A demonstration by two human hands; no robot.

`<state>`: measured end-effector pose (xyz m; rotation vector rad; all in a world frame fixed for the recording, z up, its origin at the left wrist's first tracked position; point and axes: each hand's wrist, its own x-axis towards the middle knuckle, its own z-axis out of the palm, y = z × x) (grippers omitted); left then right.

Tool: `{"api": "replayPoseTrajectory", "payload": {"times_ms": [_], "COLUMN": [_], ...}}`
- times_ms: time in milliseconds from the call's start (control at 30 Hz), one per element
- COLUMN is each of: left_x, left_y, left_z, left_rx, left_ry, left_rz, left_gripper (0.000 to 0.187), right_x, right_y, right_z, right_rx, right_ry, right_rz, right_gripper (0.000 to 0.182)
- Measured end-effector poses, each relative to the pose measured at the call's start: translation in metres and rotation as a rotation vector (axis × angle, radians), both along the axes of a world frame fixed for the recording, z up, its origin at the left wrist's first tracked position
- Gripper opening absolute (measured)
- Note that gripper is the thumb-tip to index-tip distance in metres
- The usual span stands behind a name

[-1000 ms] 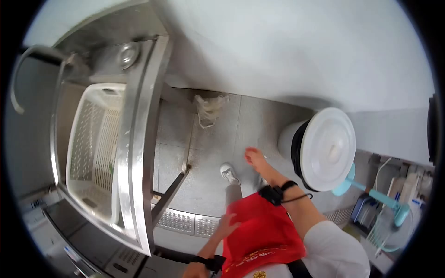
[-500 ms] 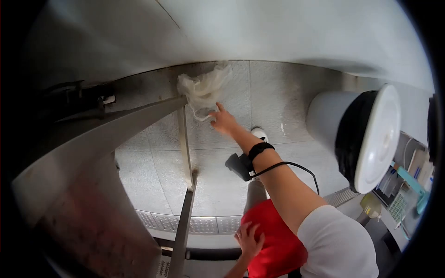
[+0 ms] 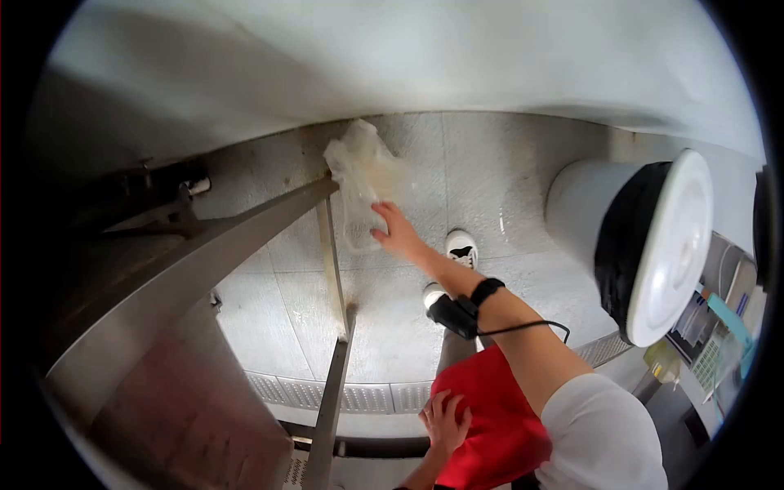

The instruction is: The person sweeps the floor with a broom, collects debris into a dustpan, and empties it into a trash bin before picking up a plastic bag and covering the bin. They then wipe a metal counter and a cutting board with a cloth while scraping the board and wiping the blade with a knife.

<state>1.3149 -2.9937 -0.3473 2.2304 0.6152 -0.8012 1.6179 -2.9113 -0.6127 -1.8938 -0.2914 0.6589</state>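
A thin translucent plastic bag [image 3: 357, 175] is on the grey tiled floor near the wall, beside the metal frame's leg. My right hand [image 3: 398, 232] reaches down to it, with fingertips right at the bag's near side. Its thumb and index finger are apart, with part of the bag showing behind the gap. A black strap with a small device [image 3: 457, 314] and a cable is around my right wrist. My left hand [image 3: 446, 418] rests on the red apron [image 3: 498, 412] over my leg, its fingers spread.
A metal frame [image 3: 196, 265] crosses the left side, with crossbars close to my right hand. To the right stands a white bucket [image 3: 584, 204] with a black liner edge and white lid [image 3: 671, 249]. Baskets and bottles lie farther right. A perforated drain strip [image 3: 363, 398] crosses the floor.
The plastic bag has spread out and now extends nearer to me, past my fingertips. My right hand has shifted slightly nearer, with its wrist turned. My left hand stays on the apron.
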Motion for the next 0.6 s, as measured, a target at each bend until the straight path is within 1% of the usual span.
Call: {"api": "replayPoseTrajectory", "payload": {"times_ms": [67,133,233,267,300,333,400,433,467,500,533,600], "left_x": [-0.005,0.004,-0.005,0.008,0.029,0.041,0.066,0.075,0.092,0.106,0.111,0.153], "left_y": [-0.006,-0.007,-0.001,0.003,0.009,0.013,0.023,0.03,0.031,0.035,0.042,0.012], "left_z": [0.005,0.027,0.042,0.061,0.093,0.114,0.149,0.158,0.173,0.177,0.161,0.189], "left_rx": [-0.001,0.009,-0.265,-0.207,-0.241,-0.254,-0.321,-0.307,-0.374,-0.403,-0.547,-0.617], "left_ry": [-0.015,-0.055,-0.169,-0.339,-0.367,-0.394,-0.478,-0.542,-0.537,-0.537,-0.507,-0.452], "left_rz": [-0.046,-0.098,0.111,0.046,0.046,0.09,0.188,0.163,0.241,0.22,0.295,0.252], "left_gripper": [0.033,0.032,0.029,0.025,0.022,0.02,0.022,0.021,0.02,0.019,0.018,0.017], "right_x": [-0.003,-0.012,-0.041,-0.049,-0.063,-0.082,-0.12,-0.138,-0.154,-0.167,-0.184,-0.224], "right_y": [-0.027,-0.063,-0.126,-0.149,-0.174,-0.198,-0.25,-0.277,-0.302,-0.327,-0.353,-0.406], "right_z": [0.068,0.126,0.206,0.241,0.276,0.304,0.351,0.379,0.408,0.434,0.455,0.49], "right_rx": [0.012,0.043,0.031,0.002,-0.031,-0.06,-0.139,-0.133,-0.12,-0.101,-0.122,-0.147], "right_ry": [0.041,0.064,-0.004,0.016,0.046,0.001,-0.084,-0.054,-0.022,0.001,-0.012,-0.016], "right_rz": [0.016,0.041,0.09,0.111,0.123,0.119,0.082,0.056,0.035,0.017,-0.011,-0.064], "right_gripper": [0.052,0.05,0.048,0.046,0.045,0.044,0.043,0.042,0.041,0.04,0.039,0.037]}}
